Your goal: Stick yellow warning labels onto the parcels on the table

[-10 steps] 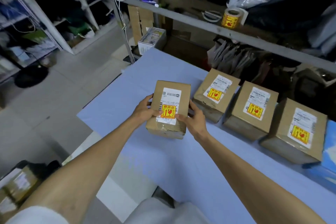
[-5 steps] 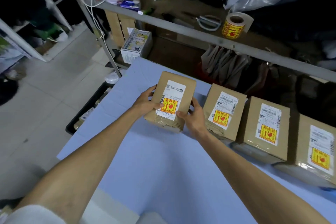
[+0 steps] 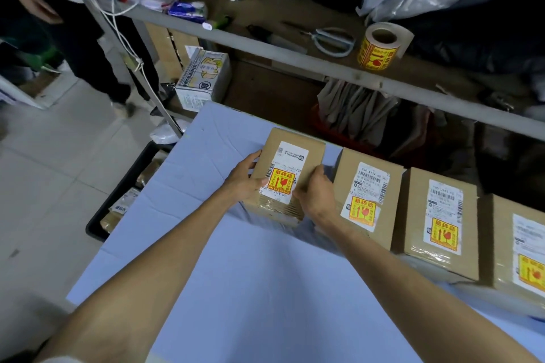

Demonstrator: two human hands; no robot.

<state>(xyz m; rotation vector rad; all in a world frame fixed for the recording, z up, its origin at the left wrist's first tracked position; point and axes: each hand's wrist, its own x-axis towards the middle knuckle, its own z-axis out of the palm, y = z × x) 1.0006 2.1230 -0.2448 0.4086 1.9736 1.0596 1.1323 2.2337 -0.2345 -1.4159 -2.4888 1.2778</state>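
Note:
A brown cardboard parcel (image 3: 298, 150) with a white shipping label and a yellow warning label (image 3: 282, 182) is held over the blue table (image 3: 250, 289). My left hand (image 3: 246, 178) grips its left side and my right hand (image 3: 317, 191) grips its right side, thumbs on top. To its right lie three more parcels in a row, the nearest parcel (image 3: 368, 186), the middle parcel (image 3: 442, 215) and the cut-off parcel (image 3: 522, 247), each bearing a yellow label. A roll of yellow labels (image 3: 379, 47) stands on the shelf behind.
A grey shelf rail (image 3: 295, 59) runs behind the table, with scissors (image 3: 333, 40) and bags on it. A black crate (image 3: 118, 203) with packets sits on the floor at the table's left. Another person stands at the far left (image 3: 35, 6).
Both hands have carried the held parcel farther back and to the right, close beside the row of labelled parcels. The view has shifted with it.

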